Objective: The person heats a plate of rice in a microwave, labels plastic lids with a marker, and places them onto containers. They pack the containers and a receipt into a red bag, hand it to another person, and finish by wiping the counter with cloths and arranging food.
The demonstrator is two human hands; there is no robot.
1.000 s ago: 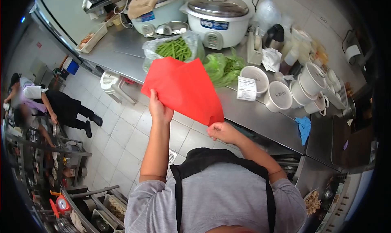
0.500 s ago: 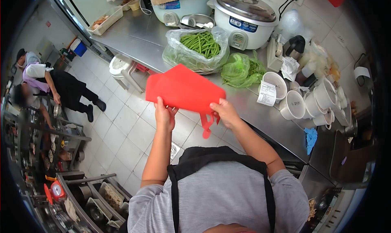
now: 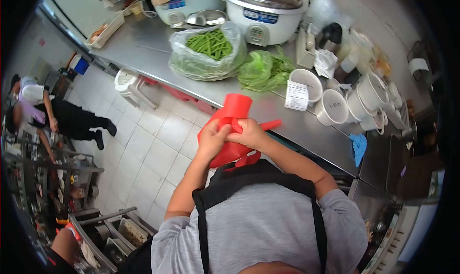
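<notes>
A red plastic bag (image 3: 225, 151), crumpled and with loose handle strips, is held up in front of my apron. My left hand (image 3: 214, 137) is closed on its left side. My right hand (image 3: 249, 133) pinches the bag close beside the left one, near its top. The fingertips of both hands are partly hidden in the folds. Beyond my hands, on the steel counter (image 3: 148, 58), sit a clear bag of green beans (image 3: 211, 44) and a green bag (image 3: 258, 70) with leafy greens.
Two rice cookers (image 3: 263, 17) stand at the back of the counter. White tubs (image 3: 331, 107), one with a receipt, and a blue cloth (image 3: 358, 148) are on the right. A white stool (image 3: 129, 84) is on the floor. Co-workers (image 3: 33, 96) stand left; another person's arm (image 3: 64, 252) shows lower left.
The red bag went from spread flat to bunched up and came nearer my body. My hands moved from apart to close together. A person's arm has appeared at lower left.
</notes>
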